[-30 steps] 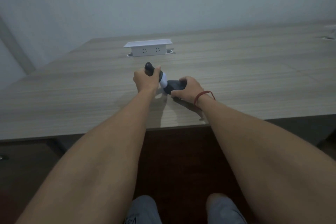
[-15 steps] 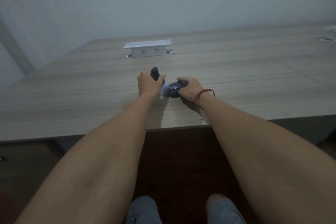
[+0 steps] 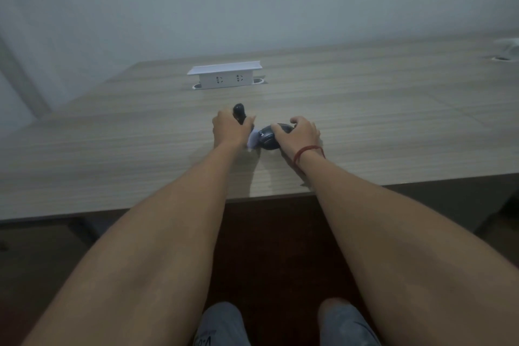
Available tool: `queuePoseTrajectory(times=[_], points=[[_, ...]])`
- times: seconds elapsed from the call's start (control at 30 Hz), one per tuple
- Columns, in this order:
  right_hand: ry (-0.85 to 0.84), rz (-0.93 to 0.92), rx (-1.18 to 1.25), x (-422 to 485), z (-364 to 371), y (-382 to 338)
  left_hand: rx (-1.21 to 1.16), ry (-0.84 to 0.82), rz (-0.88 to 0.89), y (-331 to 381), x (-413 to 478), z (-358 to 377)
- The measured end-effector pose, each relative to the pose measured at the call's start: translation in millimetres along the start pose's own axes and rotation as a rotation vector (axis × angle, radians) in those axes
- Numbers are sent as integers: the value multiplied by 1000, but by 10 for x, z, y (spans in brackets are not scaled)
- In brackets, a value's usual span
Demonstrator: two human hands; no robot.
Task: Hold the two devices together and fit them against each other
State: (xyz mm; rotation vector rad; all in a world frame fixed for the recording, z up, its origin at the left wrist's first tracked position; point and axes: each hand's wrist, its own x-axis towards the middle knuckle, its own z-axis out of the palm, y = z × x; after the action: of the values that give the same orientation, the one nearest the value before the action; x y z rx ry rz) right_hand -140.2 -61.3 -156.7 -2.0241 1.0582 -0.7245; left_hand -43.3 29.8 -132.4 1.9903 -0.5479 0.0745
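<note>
My left hand [image 3: 229, 129] grips a dark, rounded handle-like object [image 3: 239, 111] whose top sticks up above my fist; a white piece [image 3: 254, 139] shows just below the hand. My right hand [image 3: 299, 135], with a red cord on the wrist, curls over a dark computer mouse [image 3: 268, 136] that lies on the wooden table [image 3: 379, 121]. The two hands are a short gap apart, with the white piece between them touching or nearly touching the mouse. What the white piece joins to is hidden by my fingers.
A white pop-up socket box [image 3: 224, 76] stands on the table beyond my hands. A round cable hole [image 3: 501, 58] sits at the far right. The table's front edge [image 3: 168, 206] runs close below my forearms. My knees show at the bottom.
My left hand has tilted the dark object more upright and shifted slightly right. My right hand with the mouse has slid a little right and nearer to me.
</note>
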Motion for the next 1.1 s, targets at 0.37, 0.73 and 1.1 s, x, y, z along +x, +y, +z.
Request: queuePoseTrajectory(times=[0.37, 0.73, 1.1], points=[[-107, 22, 186, 105, 54, -37, -99, 8, -46, 66, 15, 28], [-87, -36, 48, 65, 116, -66, 7, -23, -20, -17, 65, -7], [-141, -129, -63, 79, 75, -50, 24, -19, 4, 47, 167, 65]])
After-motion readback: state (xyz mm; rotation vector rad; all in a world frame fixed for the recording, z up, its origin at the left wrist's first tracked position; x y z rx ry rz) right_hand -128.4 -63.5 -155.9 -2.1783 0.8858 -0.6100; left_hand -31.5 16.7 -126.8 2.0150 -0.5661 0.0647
